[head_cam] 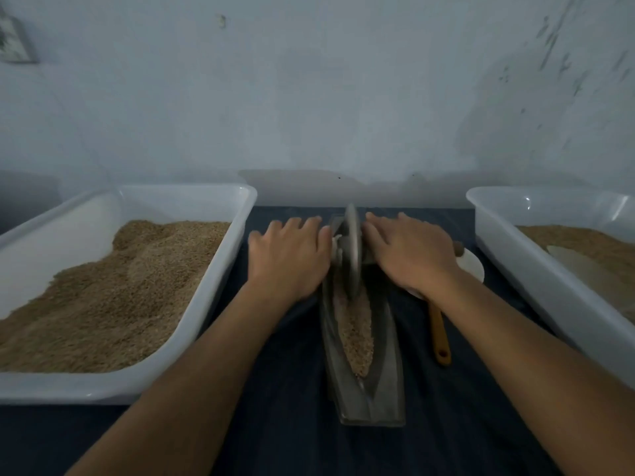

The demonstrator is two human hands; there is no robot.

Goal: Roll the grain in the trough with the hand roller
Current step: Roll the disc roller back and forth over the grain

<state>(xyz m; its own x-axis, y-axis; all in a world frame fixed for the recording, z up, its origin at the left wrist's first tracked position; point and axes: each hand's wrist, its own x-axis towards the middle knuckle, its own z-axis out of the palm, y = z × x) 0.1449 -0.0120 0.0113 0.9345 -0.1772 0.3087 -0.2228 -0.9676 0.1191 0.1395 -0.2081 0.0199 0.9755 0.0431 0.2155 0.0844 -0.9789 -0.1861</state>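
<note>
— Centrally: left hand (288,255) and right hand (410,254) lying palm-down on either side of hand roller (352,250), fingers spread and fairly straight, pressing on the axle ends; axle itself mostly hidden under the palms.

— Roller position?

— Standing upright on edge as a metal disc, sitting in the far half of trough (385,383), somewhat blurred.

— Trough?

— Lying lengthwise on dark cloth (292,389), narrow and boat-shaped, pointing away toward the wall. Holding grain (357,334) as a long strip along its groove, reaching from under the disc toward the near end.

— Surroundings?

— Sitting to the left: left tray (220,280), white plastic, carrying a heaped brown grain pile (113,290). Sitting to the right: right tray (536,269), white, likewise holding grain, partly cut off by the frame edge. Lying between trough and right tray: wooden handle (439,334), its head hidden under the right wrist, resting by small white dish (472,264). Standing behind everything: pale wall (309,97).
</note>
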